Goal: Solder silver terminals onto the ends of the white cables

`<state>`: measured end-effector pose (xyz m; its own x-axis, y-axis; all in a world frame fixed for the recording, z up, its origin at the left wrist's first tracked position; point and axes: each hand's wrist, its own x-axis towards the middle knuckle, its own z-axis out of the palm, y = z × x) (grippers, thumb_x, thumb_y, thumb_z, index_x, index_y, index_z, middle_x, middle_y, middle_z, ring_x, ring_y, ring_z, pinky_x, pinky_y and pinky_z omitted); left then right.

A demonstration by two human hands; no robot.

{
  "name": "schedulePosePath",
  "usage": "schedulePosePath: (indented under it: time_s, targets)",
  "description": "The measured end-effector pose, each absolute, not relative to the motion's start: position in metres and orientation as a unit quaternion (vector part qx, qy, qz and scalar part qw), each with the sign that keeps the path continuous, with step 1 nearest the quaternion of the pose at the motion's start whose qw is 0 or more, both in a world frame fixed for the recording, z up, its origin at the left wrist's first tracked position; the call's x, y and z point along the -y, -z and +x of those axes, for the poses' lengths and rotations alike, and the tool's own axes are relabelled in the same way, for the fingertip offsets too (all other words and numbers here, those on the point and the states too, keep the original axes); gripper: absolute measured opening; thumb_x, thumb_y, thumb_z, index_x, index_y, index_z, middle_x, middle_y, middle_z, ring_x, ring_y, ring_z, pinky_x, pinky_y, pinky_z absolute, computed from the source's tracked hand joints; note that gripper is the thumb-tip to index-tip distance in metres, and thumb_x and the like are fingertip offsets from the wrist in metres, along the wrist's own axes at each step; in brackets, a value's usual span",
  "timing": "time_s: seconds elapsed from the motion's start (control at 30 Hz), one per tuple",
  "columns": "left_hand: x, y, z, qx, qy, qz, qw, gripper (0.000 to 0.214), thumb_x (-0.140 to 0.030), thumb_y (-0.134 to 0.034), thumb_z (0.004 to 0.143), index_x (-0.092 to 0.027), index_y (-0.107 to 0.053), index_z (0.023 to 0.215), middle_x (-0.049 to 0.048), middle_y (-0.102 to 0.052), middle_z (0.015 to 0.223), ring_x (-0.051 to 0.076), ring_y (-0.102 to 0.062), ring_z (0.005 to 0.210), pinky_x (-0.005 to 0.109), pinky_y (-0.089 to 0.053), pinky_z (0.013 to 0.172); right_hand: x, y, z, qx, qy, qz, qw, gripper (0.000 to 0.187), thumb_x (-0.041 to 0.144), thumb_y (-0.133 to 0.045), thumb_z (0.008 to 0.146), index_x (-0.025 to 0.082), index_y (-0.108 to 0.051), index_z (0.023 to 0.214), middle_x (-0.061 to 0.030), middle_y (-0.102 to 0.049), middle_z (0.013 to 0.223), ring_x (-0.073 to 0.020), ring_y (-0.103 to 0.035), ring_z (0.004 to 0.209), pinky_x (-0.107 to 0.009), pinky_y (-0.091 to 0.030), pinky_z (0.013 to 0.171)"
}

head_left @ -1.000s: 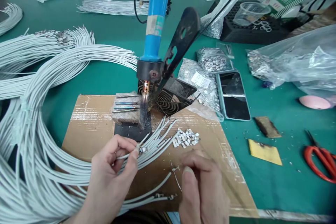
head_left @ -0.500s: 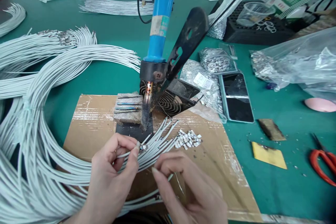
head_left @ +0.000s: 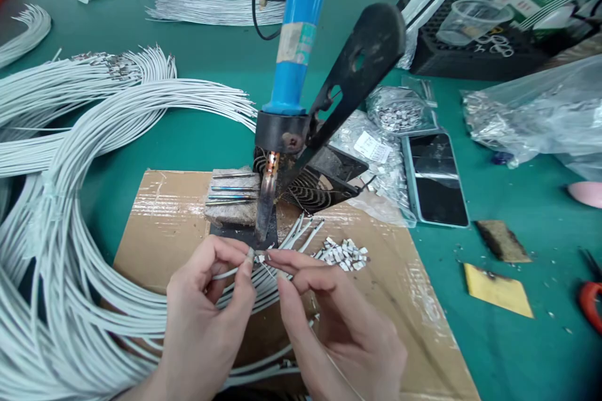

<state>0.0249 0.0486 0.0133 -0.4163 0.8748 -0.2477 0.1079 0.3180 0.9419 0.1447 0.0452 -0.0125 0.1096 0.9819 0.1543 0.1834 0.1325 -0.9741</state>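
My left hand point(head_left: 207, 307) pinches the end of a white wire point(head_left: 226, 273) between thumb and forefinger, its small metal terminal just below the soldering iron tip point(head_left: 264, 213). My right hand point(head_left: 338, 319) is closed in a pinch and holds a thin strand of solder wire point(head_left: 270, 272) up to that terminal. The blue-handled soldering iron point(head_left: 301, 31) stands fixed in a black stand point(head_left: 352, 75) over the cardboard sheet point(head_left: 160, 219). A small pile of metal terminals point(head_left: 345, 253) lies just right of my fingers. More white wire ends point(head_left: 301, 233) fan out under the iron.
Big loops of white wire point(head_left: 70, 213) fill the left side. A phone point(head_left: 435, 178), bags of terminals point(head_left: 395, 113), a large plastic bag point(head_left: 540, 113), a yellow sponge point(head_left: 498, 288), a brown pad point(head_left: 501, 241) and red scissors point(head_left: 592, 304) lie to the right on the green mat.
My right hand has risen from the cardboard and come left to meet my left hand below the iron tip, bringing the solder strand. The left hand has barely moved. The view has shifted slightly.
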Motion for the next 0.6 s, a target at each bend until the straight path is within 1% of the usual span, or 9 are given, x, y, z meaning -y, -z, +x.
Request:
schedulePosePath:
  time_s: [0.13, 0.27, 0.43, 0.6]
  targets:
    - [-0.051, -0.012, 0.025, -0.704, -0.466, 0.351, 0.405, 0.012, -0.022, -0.073, 0.082, -0.021, -0.066, 0.073, 0.0005, -0.072, 0.084, 0.013, -0.069, 0.071, 0.018, -0.050, 0.056, -0.050, 0.015, 0.145, 0.534, -0.404, -0.523, 0.527, 0.018, 0.013, -0.069, 0.095, 0.023, -0.063, 0.081, -0.0083, -0.083, 0.103, -0.0223, -0.080, 0.101, -0.031, -0.063, 0.087]
    - [-0.053, -0.013, 0.025, -0.708, -0.466, 0.349, 0.400, 0.012, -0.022, -0.073, 0.082, -0.021, -0.066, 0.072, 0.0011, -0.073, 0.083, 0.013, -0.068, 0.068, 0.018, -0.049, 0.053, -0.053, 0.017, 0.144, 0.530, -0.407, -0.524, 0.528, 0.018, 0.014, -0.069, 0.094, 0.024, -0.063, 0.081, -0.0064, -0.083, 0.101, -0.0213, -0.080, 0.100, -0.030, -0.063, 0.087]
    - [-0.056, -0.014, 0.028, -0.702, -0.482, 0.338, 0.400, 0.011, -0.019, -0.073, 0.081, -0.021, -0.067, 0.073, 0.0007, -0.073, 0.083, 0.013, -0.070, 0.068, 0.018, -0.053, 0.057, -0.056, 0.018, 0.146, 0.546, -0.399, -0.517, 0.524, 0.017, 0.012, -0.071, 0.093, 0.024, -0.065, 0.083, -0.0054, -0.083, 0.102, -0.0214, -0.080, 0.101, -0.030, -0.063, 0.087]
    - [-0.057, -0.015, 0.030, -0.705, -0.481, 0.334, 0.399, 0.011, -0.020, -0.072, 0.082, -0.021, -0.066, 0.072, 0.0005, -0.074, 0.083, 0.012, -0.070, 0.068, 0.017, -0.054, 0.058, -0.058, 0.019, 0.148, 0.547, -0.402, -0.519, 0.519, 0.019, 0.010, -0.071, 0.092, 0.026, -0.065, 0.084, -0.0006, -0.082, 0.103, -0.0170, -0.079, 0.102, -0.026, -0.061, 0.090]
